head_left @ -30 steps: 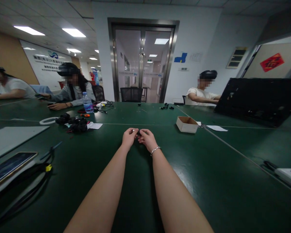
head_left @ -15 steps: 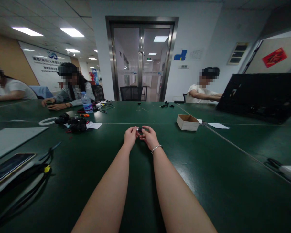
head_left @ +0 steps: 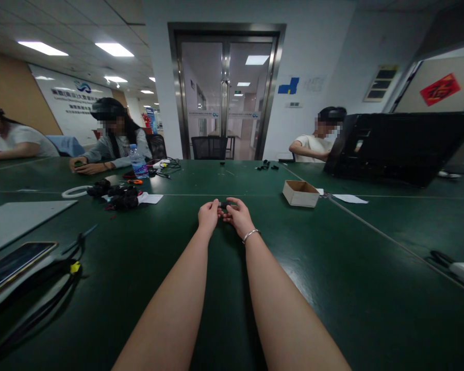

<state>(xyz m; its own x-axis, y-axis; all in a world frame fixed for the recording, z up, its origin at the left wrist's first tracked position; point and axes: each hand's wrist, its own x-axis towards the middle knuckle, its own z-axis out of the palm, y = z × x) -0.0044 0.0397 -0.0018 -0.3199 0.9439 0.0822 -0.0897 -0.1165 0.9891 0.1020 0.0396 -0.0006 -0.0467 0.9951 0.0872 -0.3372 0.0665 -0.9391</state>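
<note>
Both of my arms reach forward over the green table (head_left: 158, 257). My left hand (head_left: 208, 214) is closed, its thumb and fingertips pinching one end of a small black object (head_left: 224, 204). A bit of silvery metal shows on the object beside the left fingertips. From the other side, my right hand (head_left: 240, 216) holds the black end with curled fingers. A silver bracelet (head_left: 251, 235) circles the right wrist. The object is too small, and too much covered by fingers, for me to tell its kind.
An open cardboard box (head_left: 300, 199) stands to the right, near some white paper (head_left: 350, 198). Black tangled parts (head_left: 123, 198) and a water bottle (head_left: 139, 164) lie left. A phone (head_left: 19, 263) and cables (head_left: 67, 278) are near left. A co-worker (head_left: 317, 141) handles a large black panel (head_left: 390, 149).
My hands stay nearly in place, with slightly more of the black object showing between them. Across the table, the black panel has shifted left and turned with the co-worker's arms.
</note>
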